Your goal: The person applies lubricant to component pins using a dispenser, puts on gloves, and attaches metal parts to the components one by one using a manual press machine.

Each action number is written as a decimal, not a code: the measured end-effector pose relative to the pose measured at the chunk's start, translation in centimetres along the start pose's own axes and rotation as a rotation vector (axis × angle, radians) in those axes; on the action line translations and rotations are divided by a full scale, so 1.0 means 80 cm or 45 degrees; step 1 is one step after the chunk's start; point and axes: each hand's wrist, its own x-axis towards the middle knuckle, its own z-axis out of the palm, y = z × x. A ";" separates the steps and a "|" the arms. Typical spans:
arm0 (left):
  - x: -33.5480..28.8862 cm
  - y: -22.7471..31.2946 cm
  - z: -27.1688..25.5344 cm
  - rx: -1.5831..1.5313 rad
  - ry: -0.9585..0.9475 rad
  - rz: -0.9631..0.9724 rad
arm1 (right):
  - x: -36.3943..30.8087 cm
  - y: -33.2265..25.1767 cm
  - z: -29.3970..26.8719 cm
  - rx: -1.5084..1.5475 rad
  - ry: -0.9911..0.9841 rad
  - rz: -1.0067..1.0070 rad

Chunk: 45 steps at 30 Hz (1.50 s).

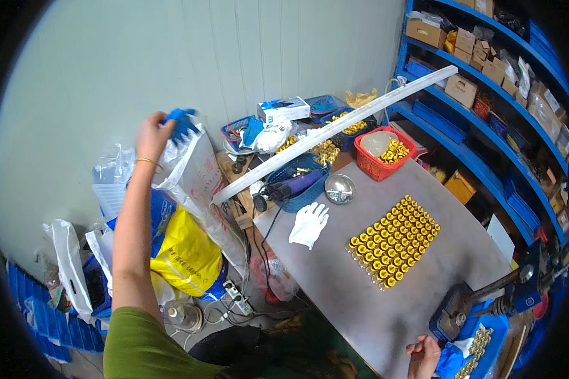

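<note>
My left hand (152, 136) is raised at the far left, closed around a crumpled blue glove (183, 124) beside the wall. Below that glove stands a tall white woven sack (199, 183). At the table's near edge, my right hand (425, 357) has loosely bent fingers and no visible object in them. Next to it are a bench press (452, 312) and a blue bin (496, 335) of small shiny metal parts. On the grey table (322, 278) lie a white glove (309, 225) and a block of small yellow-topped pieces (395, 240) in rows.
A long white bar (335, 134) slants above the table's far side. Beneath it, a blue basket (303, 196) holds a purple power tool (295, 186). Nearby are a metal bowl (340, 189) and a red basket (376, 167). Blue shelves (461, 132) line the right.
</note>
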 end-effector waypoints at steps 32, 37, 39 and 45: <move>-0.213 -0.068 0.264 -0.291 -0.321 -0.040 | -0.009 0.090 0.053 -0.437 -0.185 0.198; -0.259 0.033 0.149 -1.057 -0.746 -0.169 | 0.039 0.121 0.151 -0.830 -0.418 -0.341; -0.326 0.110 0.130 -1.098 -1.032 -0.219 | 0.056 0.140 0.187 -0.612 -0.299 -0.589; -0.412 0.285 0.076 -1.380 -1.796 0.189 | 0.071 0.180 0.171 -0.314 -0.211 -0.251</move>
